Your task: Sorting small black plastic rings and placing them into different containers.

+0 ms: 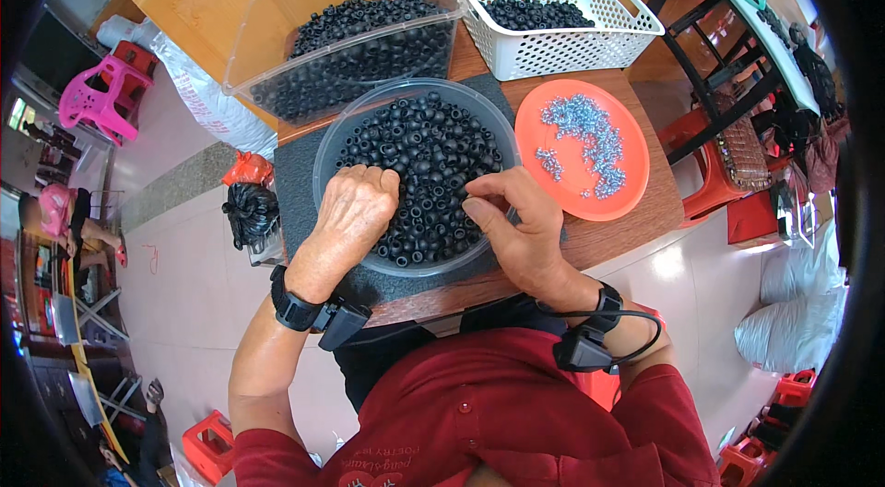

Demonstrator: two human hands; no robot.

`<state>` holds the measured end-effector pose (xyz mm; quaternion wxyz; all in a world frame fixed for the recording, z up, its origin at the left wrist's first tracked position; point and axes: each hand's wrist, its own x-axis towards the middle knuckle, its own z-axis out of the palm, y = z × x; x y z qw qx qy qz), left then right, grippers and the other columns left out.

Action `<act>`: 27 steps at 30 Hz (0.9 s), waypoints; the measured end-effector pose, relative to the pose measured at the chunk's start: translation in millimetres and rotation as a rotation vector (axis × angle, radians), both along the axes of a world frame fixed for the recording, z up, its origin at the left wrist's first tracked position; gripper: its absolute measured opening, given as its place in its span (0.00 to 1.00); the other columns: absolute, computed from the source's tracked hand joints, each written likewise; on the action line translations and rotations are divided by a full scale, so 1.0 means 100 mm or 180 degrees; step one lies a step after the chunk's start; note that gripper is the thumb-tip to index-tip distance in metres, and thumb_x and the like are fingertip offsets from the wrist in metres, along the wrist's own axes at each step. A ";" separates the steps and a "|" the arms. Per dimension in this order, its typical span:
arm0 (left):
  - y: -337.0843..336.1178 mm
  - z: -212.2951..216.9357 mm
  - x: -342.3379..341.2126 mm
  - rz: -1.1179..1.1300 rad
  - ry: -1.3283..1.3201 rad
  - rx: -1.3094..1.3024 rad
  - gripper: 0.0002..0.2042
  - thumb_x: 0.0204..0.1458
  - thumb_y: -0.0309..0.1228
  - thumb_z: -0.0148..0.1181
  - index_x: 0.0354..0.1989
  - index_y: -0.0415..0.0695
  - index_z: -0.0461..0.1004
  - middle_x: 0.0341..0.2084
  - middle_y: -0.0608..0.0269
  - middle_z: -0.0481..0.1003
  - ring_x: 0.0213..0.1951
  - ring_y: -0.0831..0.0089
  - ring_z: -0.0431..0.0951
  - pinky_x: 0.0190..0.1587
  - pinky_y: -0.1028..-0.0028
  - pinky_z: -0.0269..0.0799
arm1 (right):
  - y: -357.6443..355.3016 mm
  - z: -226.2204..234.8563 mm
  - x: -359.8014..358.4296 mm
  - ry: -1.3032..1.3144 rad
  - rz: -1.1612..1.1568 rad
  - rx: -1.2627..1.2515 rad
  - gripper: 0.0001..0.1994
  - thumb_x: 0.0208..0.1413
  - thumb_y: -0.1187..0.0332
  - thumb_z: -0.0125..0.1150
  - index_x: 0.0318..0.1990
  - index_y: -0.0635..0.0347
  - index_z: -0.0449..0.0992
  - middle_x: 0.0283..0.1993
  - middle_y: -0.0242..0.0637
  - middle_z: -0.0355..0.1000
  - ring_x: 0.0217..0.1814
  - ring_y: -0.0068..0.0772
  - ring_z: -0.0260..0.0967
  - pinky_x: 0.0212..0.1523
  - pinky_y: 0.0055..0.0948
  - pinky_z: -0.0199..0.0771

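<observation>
A round clear tub (321, 175) stands in front of me, filled with small black hollow plastic pieces (427, 141) like short sleeves or caps. Over its left side, my left hand (355, 204) is closed, back upward, its fingers curled under and what they hold hidden. My right hand (521, 219) reaches over the right rim, thumb and forefinger brought close in a pinch. Whatever lies between those fingertips blends with the black pieces behind. Right of the tub, an orange-red plate (572, 194) carries many tiny silvery metal parts (590, 132).
Behind the tub stand a clear rectangular bin (249, 49) and a white perforated basket (562, 49), both holding black pieces. A dark mat (297, 175) covers part of the wooden table (666, 196). Stools, sacks and a pink chair (101, 98) surround it; another person sits far left.
</observation>
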<state>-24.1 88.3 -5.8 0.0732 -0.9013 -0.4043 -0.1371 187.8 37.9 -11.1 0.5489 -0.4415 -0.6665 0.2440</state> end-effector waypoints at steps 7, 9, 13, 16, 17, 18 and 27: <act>-0.33 0.19 0.15 0.0987 -0.3504 -0.2318 0.04 0.57 0.26 0.52 0.37 0.39 0.70 0.24 0.61 0.74 0.26 0.69 0.74 0.31 0.71 0.70 | 0.04 0.08 -0.10 0.1381 0.0105 -0.0946 0.08 0.49 0.79 0.61 0.38 0.64 0.75 0.34 0.32 0.73 0.33 0.19 0.68 0.34 0.21 0.69; -0.47 0.26 0.24 0.0627 -0.3937 -0.2700 0.08 0.62 0.30 0.46 0.43 0.39 0.68 0.28 0.60 0.75 0.29 0.72 0.74 0.34 0.73 0.70 | 0.12 0.12 -0.19 0.1800 0.0081 -0.1043 0.07 0.50 0.78 0.61 0.39 0.64 0.76 0.35 0.31 0.73 0.34 0.17 0.67 0.36 0.19 0.69; -0.76 0.34 0.59 -0.0037 -0.5155 -0.1776 0.11 0.62 0.32 0.48 0.44 0.36 0.65 0.37 0.53 0.73 0.39 0.70 0.72 0.45 0.70 0.66 | 0.07 0.34 -0.47 0.2612 0.0482 -0.1087 0.07 0.56 0.78 0.56 0.42 0.65 0.73 0.36 0.33 0.73 0.37 0.20 0.70 0.39 0.19 0.72; -0.87 0.26 0.69 -0.0029 -0.5082 -0.1330 0.15 0.61 0.38 0.52 0.44 0.37 0.65 0.40 0.59 0.69 0.43 0.74 0.69 0.48 0.73 0.64 | 0.08 0.42 -0.62 0.2815 0.0597 -0.1113 0.06 0.57 0.76 0.56 0.41 0.66 0.73 0.36 0.34 0.73 0.38 0.21 0.71 0.38 0.20 0.73; -0.89 0.24 0.70 -0.0068 -0.5082 -0.1362 0.15 0.61 0.38 0.52 0.44 0.37 0.65 0.40 0.59 0.69 0.43 0.74 0.69 0.48 0.73 0.64 | 0.10 0.38 -0.66 0.2810 0.0631 -0.0996 0.06 0.57 0.76 0.56 0.41 0.66 0.73 0.36 0.34 0.73 0.38 0.22 0.71 0.38 0.20 0.73; -0.89 0.21 0.70 0.0035 -0.4844 -0.1312 0.15 0.61 0.38 0.51 0.44 0.37 0.65 0.40 0.59 0.69 0.43 0.75 0.68 0.48 0.75 0.64 | 0.10 0.39 -0.66 0.2970 0.0706 -0.1178 0.07 0.57 0.75 0.57 0.41 0.67 0.73 0.36 0.34 0.72 0.40 0.23 0.71 0.39 0.21 0.73; -0.92 0.17 0.62 0.0151 -0.3973 -0.1369 0.15 0.62 0.39 0.48 0.44 0.38 0.64 0.38 0.66 0.65 0.37 0.81 0.63 0.42 0.80 0.60 | 0.04 0.27 -0.60 0.3185 0.0779 -0.1779 0.07 0.57 0.73 0.58 0.40 0.67 0.73 0.36 0.35 0.73 0.39 0.24 0.71 0.40 0.22 0.73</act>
